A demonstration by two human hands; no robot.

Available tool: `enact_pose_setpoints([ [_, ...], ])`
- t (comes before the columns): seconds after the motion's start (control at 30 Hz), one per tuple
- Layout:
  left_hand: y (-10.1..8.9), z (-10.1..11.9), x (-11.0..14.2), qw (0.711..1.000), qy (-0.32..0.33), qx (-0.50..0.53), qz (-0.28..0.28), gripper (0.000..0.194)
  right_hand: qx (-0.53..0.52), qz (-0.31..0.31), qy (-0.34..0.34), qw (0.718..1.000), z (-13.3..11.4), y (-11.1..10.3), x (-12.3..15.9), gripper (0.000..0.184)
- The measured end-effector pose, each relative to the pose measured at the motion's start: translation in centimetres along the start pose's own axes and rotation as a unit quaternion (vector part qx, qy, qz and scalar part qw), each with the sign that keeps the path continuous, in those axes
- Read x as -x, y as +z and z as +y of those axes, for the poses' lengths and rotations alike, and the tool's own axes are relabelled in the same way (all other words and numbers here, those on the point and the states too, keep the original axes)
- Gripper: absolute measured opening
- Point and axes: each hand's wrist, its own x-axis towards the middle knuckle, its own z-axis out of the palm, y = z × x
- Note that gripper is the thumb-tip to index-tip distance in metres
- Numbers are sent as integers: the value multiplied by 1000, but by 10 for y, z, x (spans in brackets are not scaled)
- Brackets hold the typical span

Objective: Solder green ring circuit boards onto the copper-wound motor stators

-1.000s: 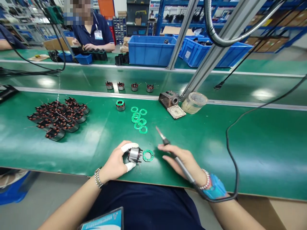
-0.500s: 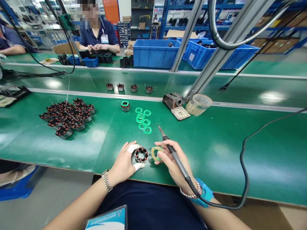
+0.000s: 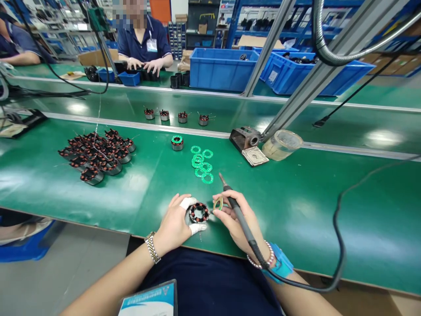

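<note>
My left hand [image 3: 179, 218], with white covers on thumb and forefinger, is closed around a motor stator [image 3: 199, 213] on the green bench. The stator's copper windings and open centre face up. In my right hand [image 3: 241, 219] lies a soldering iron [image 3: 239, 213], its tip pointing up and away from me. The same hand pinches a ring-shaped circuit board [image 3: 218, 203] between thumb and fingers, tilted nearly on edge, just right of the stator and apart from it. Beyond my hands lie several green ring boards [image 3: 207, 167] and a stator topped with a green ring [image 3: 177, 143].
Many stators [image 3: 98, 153] cluster at the left, and several more stand on the back ledge [image 3: 131, 117]. A metal soldering stand [image 3: 246, 138], a sponge pad [image 3: 255, 156] and a plastic tub [image 3: 282, 145] sit back right. The iron's cable [image 3: 336, 232] loops at the right. Across, a co-worker [image 3: 144, 44] handles dark parts.
The ring board in my right hand has turned from facing up to nearly edge-on. My left hand still holds the stator. The whole view has shifted slightly. The co-worker's hands have spread apart.
</note>
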Motion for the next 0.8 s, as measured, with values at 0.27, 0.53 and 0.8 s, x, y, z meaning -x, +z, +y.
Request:
enact_pose_setpoints([
  [0.27, 1, -2, 2, 1000, 8, -8, -4, 49, 148, -110, -143, 973, -11, -1, -7, 50],
  [0.53, 0, -4, 2, 1000, 3, -3, -22, 50, 160, -164, -154, 961, -12, 2, -19, 51],
  [0.8, 0, -4, 2, 1000, 2, 1, -23, 50, 162, -184, -145, 959, -8, 1, -19, 51],
])
